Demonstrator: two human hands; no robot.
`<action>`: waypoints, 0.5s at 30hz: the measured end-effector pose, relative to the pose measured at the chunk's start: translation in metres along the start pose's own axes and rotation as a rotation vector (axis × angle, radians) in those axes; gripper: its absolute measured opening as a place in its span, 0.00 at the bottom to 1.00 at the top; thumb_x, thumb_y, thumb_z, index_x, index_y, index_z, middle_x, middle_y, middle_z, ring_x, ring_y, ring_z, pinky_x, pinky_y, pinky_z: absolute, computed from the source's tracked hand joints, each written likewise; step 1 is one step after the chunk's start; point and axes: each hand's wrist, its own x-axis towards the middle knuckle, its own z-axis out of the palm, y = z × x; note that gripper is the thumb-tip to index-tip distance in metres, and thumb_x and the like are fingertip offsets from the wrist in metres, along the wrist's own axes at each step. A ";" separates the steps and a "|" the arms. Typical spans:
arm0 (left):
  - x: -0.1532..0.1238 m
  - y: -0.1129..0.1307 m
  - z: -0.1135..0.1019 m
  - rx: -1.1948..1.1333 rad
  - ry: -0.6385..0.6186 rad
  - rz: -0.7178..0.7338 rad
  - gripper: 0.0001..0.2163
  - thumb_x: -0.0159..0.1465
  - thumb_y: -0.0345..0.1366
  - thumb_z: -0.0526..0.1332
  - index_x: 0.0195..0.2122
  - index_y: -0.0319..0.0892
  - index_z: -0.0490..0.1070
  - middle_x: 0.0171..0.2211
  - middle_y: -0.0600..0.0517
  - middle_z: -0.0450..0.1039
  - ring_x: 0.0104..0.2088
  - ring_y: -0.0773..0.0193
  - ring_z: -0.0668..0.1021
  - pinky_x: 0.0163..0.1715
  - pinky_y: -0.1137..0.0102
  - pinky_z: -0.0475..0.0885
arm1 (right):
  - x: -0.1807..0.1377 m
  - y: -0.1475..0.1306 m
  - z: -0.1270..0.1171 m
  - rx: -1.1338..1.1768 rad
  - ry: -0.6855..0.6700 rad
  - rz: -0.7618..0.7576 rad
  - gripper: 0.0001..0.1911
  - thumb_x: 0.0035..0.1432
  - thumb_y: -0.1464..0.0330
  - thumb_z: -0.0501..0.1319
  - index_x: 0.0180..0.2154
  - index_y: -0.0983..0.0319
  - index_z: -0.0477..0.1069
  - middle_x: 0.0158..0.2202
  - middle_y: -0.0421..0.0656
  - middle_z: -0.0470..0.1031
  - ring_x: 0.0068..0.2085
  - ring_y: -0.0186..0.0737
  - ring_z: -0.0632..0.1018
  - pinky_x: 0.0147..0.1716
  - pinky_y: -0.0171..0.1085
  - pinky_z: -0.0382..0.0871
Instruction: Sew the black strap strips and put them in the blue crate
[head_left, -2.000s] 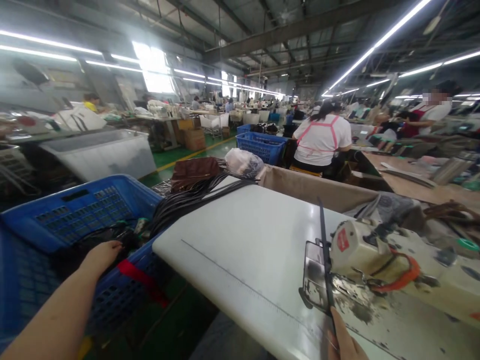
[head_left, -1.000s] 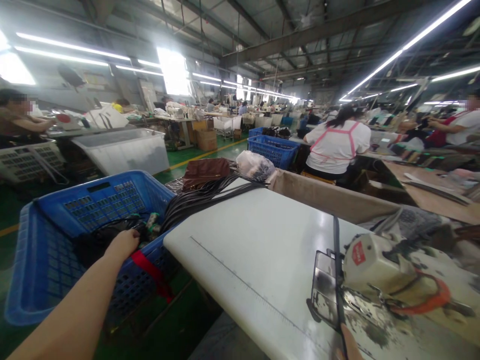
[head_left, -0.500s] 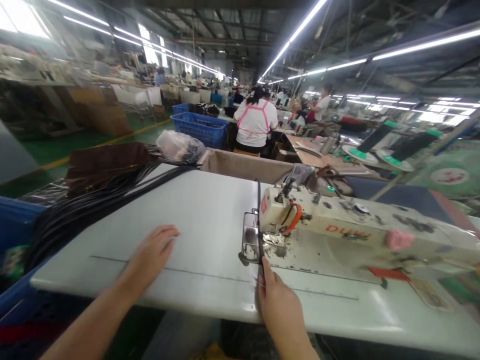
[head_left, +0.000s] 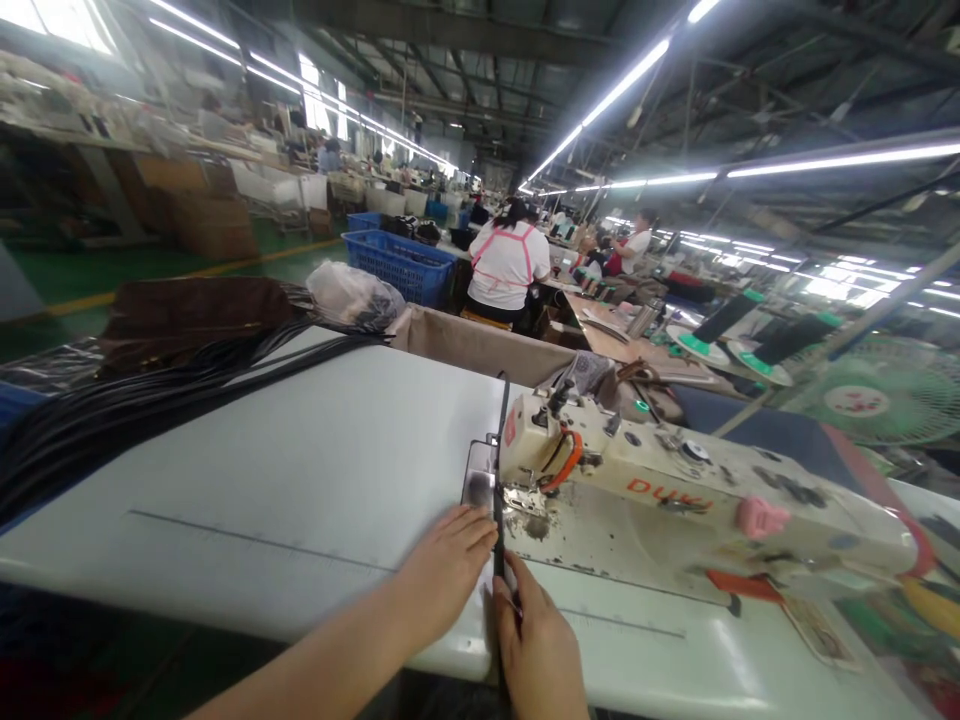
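Note:
A narrow black strap (head_left: 500, 545) runs front to back across the white table, past the needle area of a sewing machine (head_left: 637, 470). My left hand (head_left: 454, 555) lies flat beside the machine's metal plate (head_left: 480, 473), its fingertips at the left edge of the strap. Closer to the front edge, my right hand (head_left: 541, 635) grips the strap between thumb and fingers. Something small and dark shows in the right palm, too hidden to name. More black straps (head_left: 187, 390) hang in a bundle over the table's left side.
Behind the table stands a fabric-lined bin (head_left: 480, 345) with a plastic bag (head_left: 352, 295) beside it. Thread cones (head_left: 724, 318) and a fan (head_left: 862, 395) are at the right. Past a blue crate (head_left: 401, 265), a person in a white shirt (head_left: 510, 262) sits facing away.
My left hand has moved right, from over the bare table to the strap beside the machine. My right hand stays on the strap, slightly nearer the front edge. The view has shifted a little.

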 end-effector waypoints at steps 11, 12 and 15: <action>0.000 0.004 -0.005 0.169 0.000 0.016 0.25 0.76 0.47 0.51 0.67 0.37 0.66 0.69 0.44 0.67 0.70 0.53 0.68 0.69 0.57 0.61 | 0.008 -0.002 -0.012 0.397 0.101 0.176 0.19 0.65 0.56 0.58 0.41 0.62 0.82 0.30 0.44 0.83 0.27 0.42 0.79 0.33 0.36 0.76; 0.000 0.004 -0.004 0.175 0.002 0.017 0.25 0.76 0.47 0.51 0.67 0.37 0.66 0.69 0.44 0.67 0.70 0.53 0.68 0.70 0.57 0.60 | 0.007 -0.002 -0.012 0.397 0.098 0.179 0.19 0.65 0.56 0.58 0.41 0.62 0.82 0.28 0.43 0.82 0.26 0.41 0.78 0.32 0.35 0.75; -0.001 0.004 -0.004 0.183 0.013 0.020 0.24 0.77 0.47 0.50 0.66 0.37 0.67 0.68 0.44 0.68 0.69 0.54 0.69 0.70 0.58 0.59 | 0.006 -0.003 -0.014 0.400 0.104 0.171 0.18 0.65 0.57 0.59 0.40 0.61 0.82 0.26 0.42 0.80 0.25 0.40 0.76 0.29 0.35 0.73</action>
